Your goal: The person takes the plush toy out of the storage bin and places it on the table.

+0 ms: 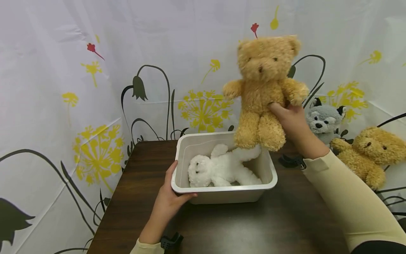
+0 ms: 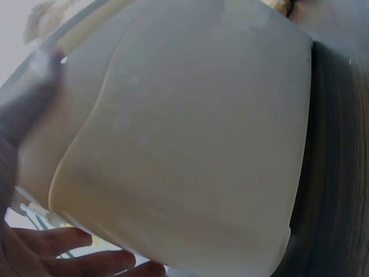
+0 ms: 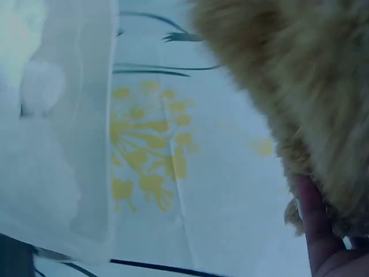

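Observation:
A tan teddy bear [image 1: 261, 77] hangs upright in the air above the right part of a white plastic bin [image 1: 222, 189]. My right hand [image 1: 293, 123] grips the bear by its side, thumb across the belly; the bear's fur [image 3: 288, 75] fills the right of the right wrist view. Inside the bin a white plush toy [image 1: 226, 167] lies on its back with its head to the left. My left hand [image 1: 169, 195] holds the bin's left front corner, thumb along the front rim. In the left wrist view, fingers [image 2: 86, 262] lie against the bin's wall [image 2: 190, 133].
At the right of the table sit a grey husky plush [image 1: 323, 120] and another tan teddy bear [image 1: 374, 155]. The dark wooden table [image 1: 253, 225] runs under the bin. A white curtain [image 1: 196, 42] with printed flowers hangs behind.

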The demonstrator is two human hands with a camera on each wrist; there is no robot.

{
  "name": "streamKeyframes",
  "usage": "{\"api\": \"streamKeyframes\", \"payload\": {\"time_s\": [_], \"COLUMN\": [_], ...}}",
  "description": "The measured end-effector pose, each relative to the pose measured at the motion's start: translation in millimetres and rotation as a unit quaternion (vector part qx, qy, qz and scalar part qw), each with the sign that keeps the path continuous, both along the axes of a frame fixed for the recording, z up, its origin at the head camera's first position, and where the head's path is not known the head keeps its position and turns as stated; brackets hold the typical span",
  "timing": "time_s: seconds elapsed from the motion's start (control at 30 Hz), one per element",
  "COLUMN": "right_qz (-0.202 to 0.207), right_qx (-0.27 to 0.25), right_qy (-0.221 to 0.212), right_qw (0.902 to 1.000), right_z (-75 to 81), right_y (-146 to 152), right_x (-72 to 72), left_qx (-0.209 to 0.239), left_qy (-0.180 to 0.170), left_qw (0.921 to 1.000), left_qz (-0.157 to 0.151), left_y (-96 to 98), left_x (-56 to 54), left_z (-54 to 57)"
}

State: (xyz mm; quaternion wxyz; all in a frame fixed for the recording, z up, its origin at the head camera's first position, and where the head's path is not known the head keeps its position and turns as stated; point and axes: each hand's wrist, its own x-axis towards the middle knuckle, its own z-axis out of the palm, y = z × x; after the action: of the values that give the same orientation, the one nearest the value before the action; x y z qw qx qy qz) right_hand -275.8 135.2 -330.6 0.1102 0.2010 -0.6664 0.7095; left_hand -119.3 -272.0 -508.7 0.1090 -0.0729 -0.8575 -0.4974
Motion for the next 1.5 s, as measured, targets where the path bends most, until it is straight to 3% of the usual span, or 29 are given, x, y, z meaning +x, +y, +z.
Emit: {"api": "streamKeyframes", "payload": {"time_s": [0.1,0.2,0.27,0.37,0.5,0.6,0.7,0.87,0.97,1.1,1.27,1.5], "right_qz": [-0.049,-0.064,-0.057,-0.057,-0.065,-0.063,-0.084,-0.146,-0.155,-0.138,-0.099,-0.088], "right_qx": [-0.071,-0.091,-0.126,-0.188,-0.256,-0.286,-0.280,-0.229,-0.211,-0.213,-0.208,-0.176], "right_qy": [-0.133,-0.181,-0.174,-0.115,-0.040,-0.019,-0.035,-0.111,-0.123,-0.087,-0.050,-0.064], "right_qw": [0.9874,0.9772,0.9750,0.9738,0.9637,0.9560,0.9557,0.9559,0.9573,0.9633,0.9719,0.9784], "right_z": [-4.0,-6.0,-7.0,-8.7,-13.3,-19.3,-29.4,-54.3,-68.9,-80.9,-81.6,-90.9], "right_y": [18,31,37,45,58,73,90,109,112,111,103,95], "right_x": [0.4,-1.0,-2.6,-6.2,-12.5,-18.1,-21.8,-23.8,-24.0,-25.1,-24.5,-20.5], "left_qx": [0.001,0.007,0.014,0.010,-0.021,-0.045,-0.054,-0.044,-0.051,-0.066,-0.062,-0.062], "left_qy": [0.005,0.004,-0.001,0.002,0.015,0.019,0.022,0.027,0.037,0.052,0.060,0.062], "left_qw": [1.0000,1.0000,0.9998,0.9995,0.9987,0.9978,0.9975,0.9974,0.9960,0.9931,0.9916,0.9904], "left_qz": [-0.004,0.003,0.013,0.031,0.043,0.044,0.039,0.050,0.064,0.081,0.096,0.107], "left_y": [-1.8,-0.7,1.7,4.6,4.7,3.8,4.1,6.5,7.0,6.0,-0.1,-11.4], "left_x": [0.8,1.9,2.5,3.3,4.9,5.6,5.8,8.2,9.9,11.7,15.4,19.9], "left_z": [0.2,0.9,1.8,2.9,5.7,7.2,8.0,6.7,6.3,6.7,6.4,6.3]}}
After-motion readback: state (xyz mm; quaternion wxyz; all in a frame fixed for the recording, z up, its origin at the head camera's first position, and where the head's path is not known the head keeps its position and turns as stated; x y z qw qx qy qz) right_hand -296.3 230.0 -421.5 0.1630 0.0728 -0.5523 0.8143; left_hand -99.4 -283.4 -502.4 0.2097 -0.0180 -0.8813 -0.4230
